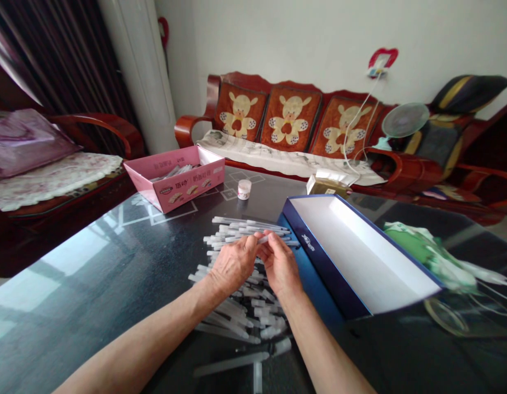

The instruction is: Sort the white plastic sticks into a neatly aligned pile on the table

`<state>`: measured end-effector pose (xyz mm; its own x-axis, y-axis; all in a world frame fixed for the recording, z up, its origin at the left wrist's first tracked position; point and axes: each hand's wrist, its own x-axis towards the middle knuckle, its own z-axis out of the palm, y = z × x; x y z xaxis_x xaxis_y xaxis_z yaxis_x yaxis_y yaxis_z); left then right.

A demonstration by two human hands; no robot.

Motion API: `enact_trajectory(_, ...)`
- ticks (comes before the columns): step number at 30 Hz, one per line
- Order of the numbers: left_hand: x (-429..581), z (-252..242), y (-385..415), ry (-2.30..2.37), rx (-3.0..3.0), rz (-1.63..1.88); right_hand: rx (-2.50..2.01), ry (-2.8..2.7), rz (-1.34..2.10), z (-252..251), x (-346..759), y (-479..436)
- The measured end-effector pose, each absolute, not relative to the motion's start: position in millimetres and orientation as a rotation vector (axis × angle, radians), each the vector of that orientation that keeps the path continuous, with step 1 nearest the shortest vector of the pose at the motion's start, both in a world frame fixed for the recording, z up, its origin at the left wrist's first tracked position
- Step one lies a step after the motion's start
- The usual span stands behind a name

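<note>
My left hand (pixel 237 260) and my right hand (pixel 279 261) meet over a pile of pen parts. Between their fingertips is a short, whitish translucent pen part (pixel 263 239), gripped from both sides; whether it is a cap or a whole pen is partly hidden by the fingers. Long frosted pen barrels (pixel 231 323) lie loosely beneath and in front of my wrists. Shorter pieces that look like pen caps (pixel 270 312) are scattered beside them, nearer my right forearm. More thin white pens (pixel 245 224) lie just beyond my hands.
An open blue box (pixel 319 268) with a white inside stands to the right. At the back left, a pink box (pixel 191 189) holds more pale sticks. A small white cup (pixel 244 190), a tissue box (pixel 326 185) and a green-and-white bag (pixel 426 251) also occupy the dark glossy table (pixel 93 284).
</note>
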<state>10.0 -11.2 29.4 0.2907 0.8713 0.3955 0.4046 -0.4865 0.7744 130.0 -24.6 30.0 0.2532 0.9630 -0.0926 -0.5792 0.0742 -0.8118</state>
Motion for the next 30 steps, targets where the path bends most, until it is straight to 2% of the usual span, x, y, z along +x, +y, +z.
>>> enact_trajectory(5, 13, 47, -13, 1.092, 1.862, 1.069, -0.818, -0.597, 1.228, 30, 133, -26)
enact_trajectory(14, 6, 55, -1, 0.791, 1.097, 0.558, -0.739, -0.599, 1.299, 29, 150, -21)
enact_trajectory(24, 6, 34, 9, 0.855, 1.287, 0.723, -0.885, -0.689, 1.227, 27, 153, -19)
enact_trajectory(30, 2, 27, 18, 0.919, 1.160, 0.757, -1.233, -1.093, 0.914, 25, 161, -22)
